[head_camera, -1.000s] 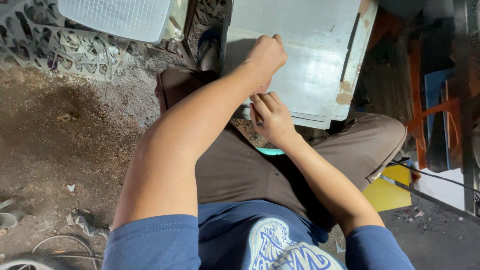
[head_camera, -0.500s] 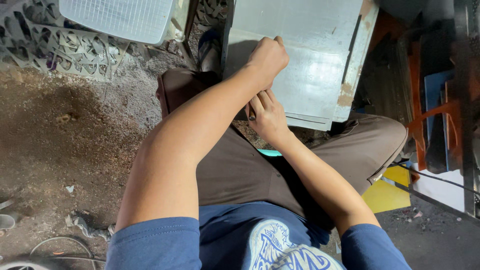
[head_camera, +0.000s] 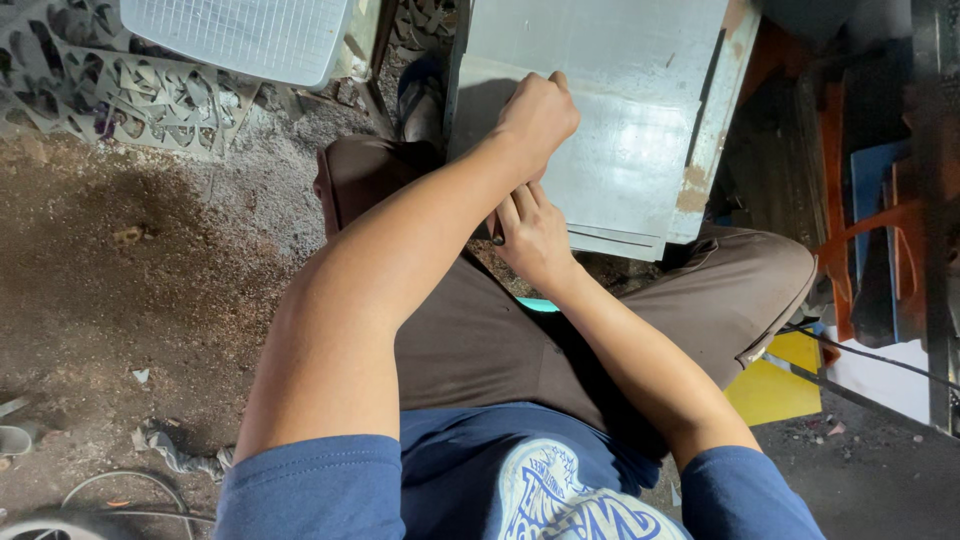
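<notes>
The fisted left hand presses on the flat grey metal sheet. The right hand pinches its near edge; I judge steady pressure keeps the sheet from shifting.

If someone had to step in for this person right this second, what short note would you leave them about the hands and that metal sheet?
Left hand: closed in a fist, resting on the grey metal sheet; whatever it grips is hidden.
Right hand: at the sheet's near edge just below the left, fingers pressed against it; whether it holds anything cannot be told.
The sheet lies in front of the knees, on top of other stacked sheets.
A white mesh panel and cut metal scraps lie up left on the dirt floor.
How far the work has got cannot be seen.
</notes>
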